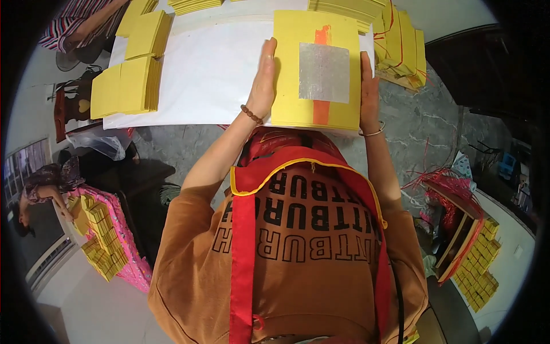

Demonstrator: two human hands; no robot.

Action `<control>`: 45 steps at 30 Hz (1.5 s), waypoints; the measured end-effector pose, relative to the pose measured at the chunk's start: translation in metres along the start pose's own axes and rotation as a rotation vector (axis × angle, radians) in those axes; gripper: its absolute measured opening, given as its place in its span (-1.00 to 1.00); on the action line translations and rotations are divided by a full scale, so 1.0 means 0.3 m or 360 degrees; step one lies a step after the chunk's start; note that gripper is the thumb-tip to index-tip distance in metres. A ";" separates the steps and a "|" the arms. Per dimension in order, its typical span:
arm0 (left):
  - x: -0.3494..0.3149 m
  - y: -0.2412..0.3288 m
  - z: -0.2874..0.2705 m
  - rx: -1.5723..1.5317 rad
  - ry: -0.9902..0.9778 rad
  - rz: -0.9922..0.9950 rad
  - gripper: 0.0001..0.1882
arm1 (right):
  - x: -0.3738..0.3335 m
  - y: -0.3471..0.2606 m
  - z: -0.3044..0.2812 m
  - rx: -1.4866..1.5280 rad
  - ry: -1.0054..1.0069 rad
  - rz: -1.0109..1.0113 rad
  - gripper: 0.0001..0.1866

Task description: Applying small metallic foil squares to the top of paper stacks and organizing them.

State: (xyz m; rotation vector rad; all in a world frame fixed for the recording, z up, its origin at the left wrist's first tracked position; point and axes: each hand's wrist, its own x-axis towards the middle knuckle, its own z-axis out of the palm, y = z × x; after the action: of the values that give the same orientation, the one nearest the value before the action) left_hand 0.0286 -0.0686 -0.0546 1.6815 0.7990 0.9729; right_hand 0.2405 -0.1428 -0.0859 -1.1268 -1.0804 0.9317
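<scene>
- At the right end of the white tabletop (212, 74), by its near edge, we see a yellow paper piece (289, 74), broad face up; its thickness is hidden from us.
- On that face lies a silver square (324, 72), set over an orange stripe (321, 113) that shows beyond it on the near and far sides.
- The left hand (264, 83) (beaded bracelet (252, 114) at its wrist) is flat and unclosed, fingers extended together, its palm side along the paper's left edge.
- The right hand (369, 94) is likewise straight-fingered and uncurled, along the right edge; we find the paper framed between both, though how firmly they press we cannot tell.
- At the tabletop's left end we note yellow paper stacks (121, 89), arranged from near to far.
- Beyond its right end, we observe yellow bundles (405, 51) with red ties.
- Nearest to us hangs a red apron (243, 264) with yellow trim.
</scene>
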 end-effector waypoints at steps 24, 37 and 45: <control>-0.039 0.151 -0.052 0.1286 -0.0862 0.0811 -0.44 | -0.131 -0.130 -0.017 -0.1170 -0.0475 -0.0367 -0.47; -0.025 0.183 -0.037 0.1492 -0.0991 0.0938 -0.49 | -0.181 -0.107 0.002 -0.0790 -0.0384 -0.0164 -0.41; -0.058 0.222 0.027 0.1833 -0.1045 0.0917 -0.48 | -0.194 -0.102 0.025 -0.0616 -0.0227 -0.0092 -0.40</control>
State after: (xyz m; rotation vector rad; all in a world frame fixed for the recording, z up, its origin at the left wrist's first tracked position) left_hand 0.0316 -0.1062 0.0037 3.1118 0.3981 0.1568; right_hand 0.2208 -0.2027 -0.0659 -1.3487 -1.4455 0.7849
